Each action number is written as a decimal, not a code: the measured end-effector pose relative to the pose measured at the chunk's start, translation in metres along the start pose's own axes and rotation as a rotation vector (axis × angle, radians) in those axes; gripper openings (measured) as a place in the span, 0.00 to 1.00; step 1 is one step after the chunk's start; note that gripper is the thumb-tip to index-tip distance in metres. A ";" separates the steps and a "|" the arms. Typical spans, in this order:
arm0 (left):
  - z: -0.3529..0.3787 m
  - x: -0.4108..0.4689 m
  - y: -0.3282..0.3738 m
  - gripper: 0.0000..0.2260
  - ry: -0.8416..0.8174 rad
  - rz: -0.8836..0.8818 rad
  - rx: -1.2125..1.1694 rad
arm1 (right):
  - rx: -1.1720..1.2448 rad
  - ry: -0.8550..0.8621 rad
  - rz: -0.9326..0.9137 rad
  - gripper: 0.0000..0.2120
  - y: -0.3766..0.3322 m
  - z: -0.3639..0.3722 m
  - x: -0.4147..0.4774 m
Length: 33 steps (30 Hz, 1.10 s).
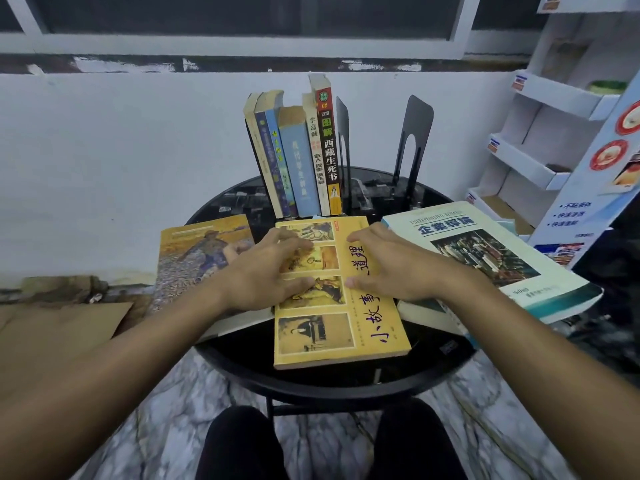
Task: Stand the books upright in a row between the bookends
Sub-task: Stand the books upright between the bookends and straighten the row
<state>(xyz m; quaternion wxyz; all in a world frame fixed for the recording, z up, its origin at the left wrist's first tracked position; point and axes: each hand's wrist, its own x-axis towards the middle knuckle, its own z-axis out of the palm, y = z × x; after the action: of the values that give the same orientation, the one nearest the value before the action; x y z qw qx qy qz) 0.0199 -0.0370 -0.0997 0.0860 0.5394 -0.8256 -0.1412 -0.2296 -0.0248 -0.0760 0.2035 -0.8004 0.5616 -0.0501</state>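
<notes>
Yellow book [346, 327] lies flat, likely next.
Left hand [273, 268] and right hand [389, 268] rest flat on it, holding nothing; it needs lifting beside the standing books [301, 157].

Pale, scuffed wall [121, 150] straight ahead, and above it a white-framed window [242, 39] with dark panes. Round, glossy black worktop [311, 389] sits over a grey-veined marble floor [173, 410]. On the right, a white cardboard display rack [540, 109]; low left, flattened brown cardboard [59, 327] against the wall.
</notes>
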 end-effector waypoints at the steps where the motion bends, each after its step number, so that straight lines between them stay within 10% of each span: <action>1: 0.001 0.001 -0.002 0.28 -0.008 -0.005 -0.025 | 0.020 0.008 0.003 0.37 0.000 0.000 0.000; 18: -0.020 -0.009 -0.007 0.25 0.487 0.035 -0.681 | 0.398 0.458 -0.266 0.21 0.012 -0.020 0.002; 33: -0.066 -0.004 -0.001 0.21 0.770 0.248 -0.737 | 0.222 0.726 -0.571 0.26 0.002 -0.061 0.031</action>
<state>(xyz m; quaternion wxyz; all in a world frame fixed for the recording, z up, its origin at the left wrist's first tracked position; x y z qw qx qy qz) 0.0420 -0.0432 -0.0373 0.5813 0.3851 -0.6877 -0.2022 -0.2394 -0.0703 -0.0257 0.0563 -0.8269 0.3452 -0.4403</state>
